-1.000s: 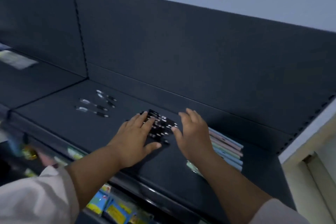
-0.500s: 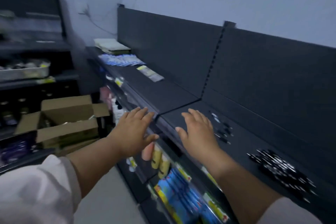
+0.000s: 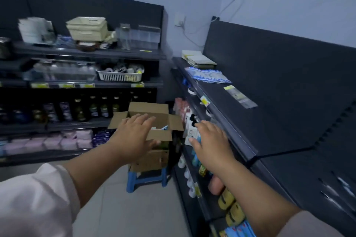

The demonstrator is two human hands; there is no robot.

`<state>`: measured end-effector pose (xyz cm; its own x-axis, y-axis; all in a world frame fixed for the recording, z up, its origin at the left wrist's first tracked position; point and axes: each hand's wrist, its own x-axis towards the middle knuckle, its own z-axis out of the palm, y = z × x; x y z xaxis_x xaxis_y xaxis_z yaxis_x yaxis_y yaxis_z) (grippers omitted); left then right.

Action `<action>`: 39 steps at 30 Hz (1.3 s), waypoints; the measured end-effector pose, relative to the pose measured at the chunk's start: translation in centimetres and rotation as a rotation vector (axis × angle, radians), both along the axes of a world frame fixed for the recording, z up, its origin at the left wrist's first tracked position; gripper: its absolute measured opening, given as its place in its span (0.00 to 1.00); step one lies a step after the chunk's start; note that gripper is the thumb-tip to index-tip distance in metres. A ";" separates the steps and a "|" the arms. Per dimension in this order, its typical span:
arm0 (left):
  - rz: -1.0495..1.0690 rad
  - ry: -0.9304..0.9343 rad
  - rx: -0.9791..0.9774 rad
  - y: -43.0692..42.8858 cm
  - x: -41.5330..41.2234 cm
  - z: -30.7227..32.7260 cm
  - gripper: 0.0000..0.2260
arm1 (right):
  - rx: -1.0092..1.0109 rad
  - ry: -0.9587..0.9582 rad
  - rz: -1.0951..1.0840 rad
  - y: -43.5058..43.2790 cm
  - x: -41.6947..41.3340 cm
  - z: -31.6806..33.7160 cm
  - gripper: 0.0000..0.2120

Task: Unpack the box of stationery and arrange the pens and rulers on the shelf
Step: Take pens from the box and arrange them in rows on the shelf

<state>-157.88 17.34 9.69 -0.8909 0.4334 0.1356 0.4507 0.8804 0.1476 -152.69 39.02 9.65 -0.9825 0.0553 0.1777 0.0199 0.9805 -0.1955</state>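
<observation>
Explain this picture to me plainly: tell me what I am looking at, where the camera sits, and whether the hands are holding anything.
There is no machine here. The camera is worn on a person's head and looks forward and down, so you see their own two arms reaching out. The left hand and the right hand are both open and empty, fingers spread, nothing in their grip. Ahead stands an open cardboard box resting on a blue stool. To the right runs a dark shelf with a few packets lying on it. Pens lie blurred at its near end. Further shelves of shop goods stand behind.
</observation>
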 end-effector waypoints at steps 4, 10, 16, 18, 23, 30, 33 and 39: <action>0.042 0.010 -0.004 -1.0 -3.5 -0.4 0.33 | -0.030 -0.011 0.050 -0.4 -5.6 -0.6 0.25; 0.141 -0.031 -0.040 -0.2 -11.2 -0.7 0.31 | -0.088 -0.045 0.136 0.5 -15.5 -2.0 0.26; 0.215 -0.118 -0.039 1.6 -19.5 -1.9 0.30 | -0.098 -0.129 0.177 2.4 -26.2 -3.9 0.27; 0.231 -0.139 -0.043 1.7 -21.9 -2.8 0.29 | -0.096 -0.156 0.197 2.7 -29.3 -4.9 0.27; 0.237 -0.171 -0.033 1.3 -28.1 -4.5 0.28 | -0.091 -0.232 0.200 2.7 -35.9 -6.9 0.28; 0.180 -0.237 -0.031 -0.7 -38.5 -9.0 0.30 | -0.069 -0.325 0.147 1.0 -44.5 -10.9 0.30; 0.146 -0.244 -0.055 -1.4 -43.1 -11.9 0.30 | -0.081 -0.335 0.119 0.0 -47.9 -13.6 0.30; 0.105 -0.343 -0.116 -1.3 -50.4 -20.4 0.30 | -0.095 -0.418 0.123 -0.8 -54.3 -21.0 0.29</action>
